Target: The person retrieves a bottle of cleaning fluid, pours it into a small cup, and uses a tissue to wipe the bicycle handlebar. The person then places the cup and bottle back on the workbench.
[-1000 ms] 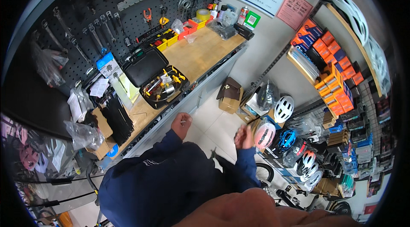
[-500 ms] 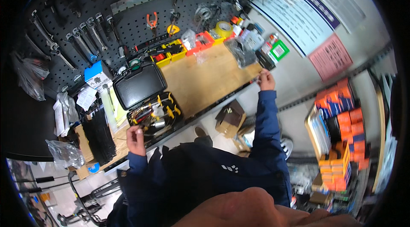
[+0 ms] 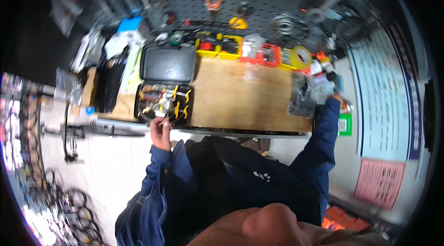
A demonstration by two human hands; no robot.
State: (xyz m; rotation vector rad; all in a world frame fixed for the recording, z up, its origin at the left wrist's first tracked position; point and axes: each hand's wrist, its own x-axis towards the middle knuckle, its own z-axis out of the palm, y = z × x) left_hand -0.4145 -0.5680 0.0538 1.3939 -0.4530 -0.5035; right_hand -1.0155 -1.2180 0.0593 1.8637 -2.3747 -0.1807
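An open black tool case [image 3: 166, 63] lies on the left part of the wooden bench [image 3: 222, 93], its lid tipped back. Yellow-handled and metal tools [image 3: 164, 100] fill the case's near half. At its front edge is my left hand [image 3: 160, 134], fingers curled together; whatever they may grip is too blurred to make out. My right hand [image 3: 338, 99] reaches to the bench's right end, among small bottles and see-through packets [image 3: 322, 89]. Most of its fingers are hidden. Just left of it lies a dark plastic-wrapped packet [image 3: 300, 95].
Yellow and red bins [image 3: 267, 55] line the bench's back, with a roll of yellow tape [image 3: 301, 57]. Behind rises a pegboard [image 3: 185, 3] with wrenches and pliers. A green-framed card [image 3: 344, 124] is on the right. A bicycle [image 3: 99, 130] stands at the left.
The view has swung, so the bench now lies level. My right hand has gone from the bench's front right corner to the small items at the far right. My left hand stays by the case.
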